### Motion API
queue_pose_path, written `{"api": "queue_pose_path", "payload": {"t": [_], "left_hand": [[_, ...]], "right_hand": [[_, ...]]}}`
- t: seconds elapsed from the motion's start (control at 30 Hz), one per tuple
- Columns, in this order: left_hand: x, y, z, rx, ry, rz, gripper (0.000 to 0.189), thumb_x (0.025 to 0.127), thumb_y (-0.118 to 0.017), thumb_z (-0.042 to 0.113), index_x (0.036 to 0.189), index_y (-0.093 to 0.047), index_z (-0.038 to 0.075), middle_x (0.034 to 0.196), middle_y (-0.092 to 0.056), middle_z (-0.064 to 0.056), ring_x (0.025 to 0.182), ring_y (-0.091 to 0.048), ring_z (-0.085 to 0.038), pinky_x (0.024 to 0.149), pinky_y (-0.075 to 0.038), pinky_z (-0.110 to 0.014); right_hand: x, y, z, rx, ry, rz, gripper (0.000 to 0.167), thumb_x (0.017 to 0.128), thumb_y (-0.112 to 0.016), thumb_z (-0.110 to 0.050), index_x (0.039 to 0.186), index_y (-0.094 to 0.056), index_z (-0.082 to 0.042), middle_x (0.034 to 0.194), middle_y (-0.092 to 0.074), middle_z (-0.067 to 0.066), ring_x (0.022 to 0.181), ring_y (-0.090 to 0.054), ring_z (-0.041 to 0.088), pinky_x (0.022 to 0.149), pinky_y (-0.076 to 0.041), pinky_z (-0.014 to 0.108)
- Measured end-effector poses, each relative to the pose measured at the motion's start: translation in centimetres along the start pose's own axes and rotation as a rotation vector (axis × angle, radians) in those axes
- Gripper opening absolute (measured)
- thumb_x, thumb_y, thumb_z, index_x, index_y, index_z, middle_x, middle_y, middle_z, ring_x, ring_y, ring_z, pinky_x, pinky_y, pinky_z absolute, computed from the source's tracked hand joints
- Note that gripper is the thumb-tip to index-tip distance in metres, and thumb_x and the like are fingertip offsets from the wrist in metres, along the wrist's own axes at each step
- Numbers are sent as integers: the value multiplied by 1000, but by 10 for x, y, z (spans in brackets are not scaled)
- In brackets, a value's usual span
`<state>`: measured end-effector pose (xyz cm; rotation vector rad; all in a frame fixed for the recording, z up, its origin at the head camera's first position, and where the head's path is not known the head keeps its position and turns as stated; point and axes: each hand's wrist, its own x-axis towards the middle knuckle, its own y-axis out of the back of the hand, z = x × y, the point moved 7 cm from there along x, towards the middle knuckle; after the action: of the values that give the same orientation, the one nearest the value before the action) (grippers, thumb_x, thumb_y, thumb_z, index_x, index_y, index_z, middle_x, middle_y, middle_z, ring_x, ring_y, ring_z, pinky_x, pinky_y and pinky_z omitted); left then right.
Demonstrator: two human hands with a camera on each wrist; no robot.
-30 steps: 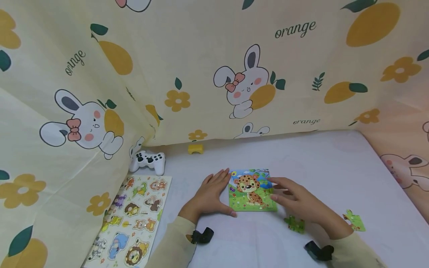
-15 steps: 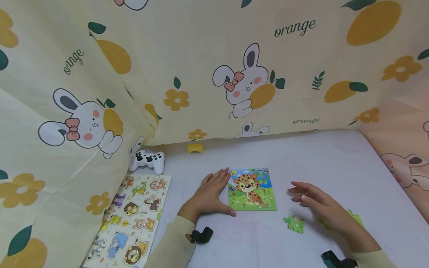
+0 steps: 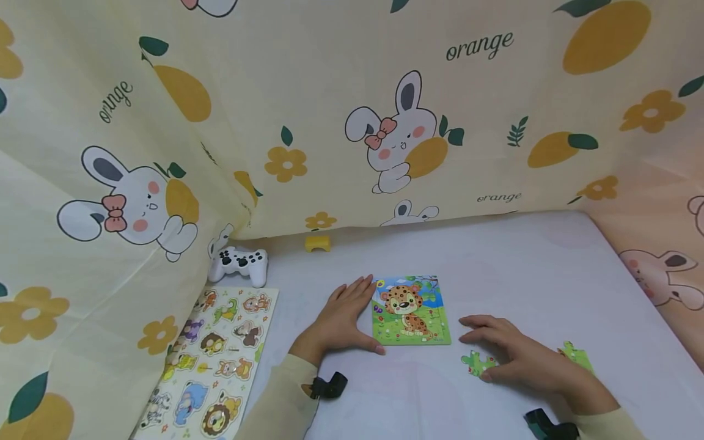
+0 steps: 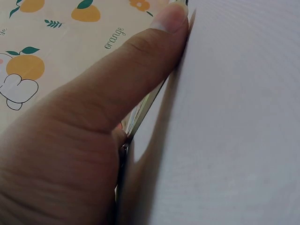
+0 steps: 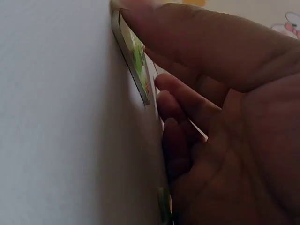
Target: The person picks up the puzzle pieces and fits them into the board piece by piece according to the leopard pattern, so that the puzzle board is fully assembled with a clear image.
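A square leopard jigsaw puzzle [image 3: 411, 310] lies flat on the white table. My left hand [image 3: 340, 324] rests at its left side with straight fingers along the edge and the thumb out below the lower left corner. To the right of the puzzle lies a loose green jigsaw piece [image 3: 476, 362]. My right hand [image 3: 522, 354] is spread over it, the thumb at the piece's lower right edge and the fingertips beyond it. In the right wrist view the thumb meets the end of the jigsaw piece [image 5: 136, 61]. A second green jigsaw piece [image 3: 576, 355] is partly hidden behind my right hand.
A sheet of animal stickers or cutouts [image 3: 220, 360] lies at the left. Behind it sits a white game controller [image 3: 239, 264], and a yellow block [image 3: 318, 244] stands by the back. A bunny-print curtain [image 3: 308, 91] closes off the rear and left.
My right hand has drawn back from the puzzle's right edge, swung right, then come down leftward to the nearer loose jigsaw piece. The left hand stays in place on the puzzle's left side.
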<state>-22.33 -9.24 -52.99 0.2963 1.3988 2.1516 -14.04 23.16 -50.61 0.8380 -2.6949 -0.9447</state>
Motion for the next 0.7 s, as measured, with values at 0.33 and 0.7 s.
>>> {"api": "queue_pose_path", "payload": {"t": [0.33,0.7], "left_hand": [[1,-1,-2,12,1,8,145,67,-83,89,176,-21,16,181,-6,6,165,1,-11,132,-2,-48],[-1,1,1,-1,7,1,144,67,-86,86,176,-21,17,181,-5,6,165,2,-10,132,-1,-47]], "right_hand": [[7,-8,-15,-106,-35,-9,26,88,-92,-23,101,-73,-36,157,-50,14,141,-38,45,112,-37,29],[11,1,-13,-214,-173,67,39,79,-99,-23,106,-72,-17,113,-59,-5,107,-53,23,92,-52,43]]}}
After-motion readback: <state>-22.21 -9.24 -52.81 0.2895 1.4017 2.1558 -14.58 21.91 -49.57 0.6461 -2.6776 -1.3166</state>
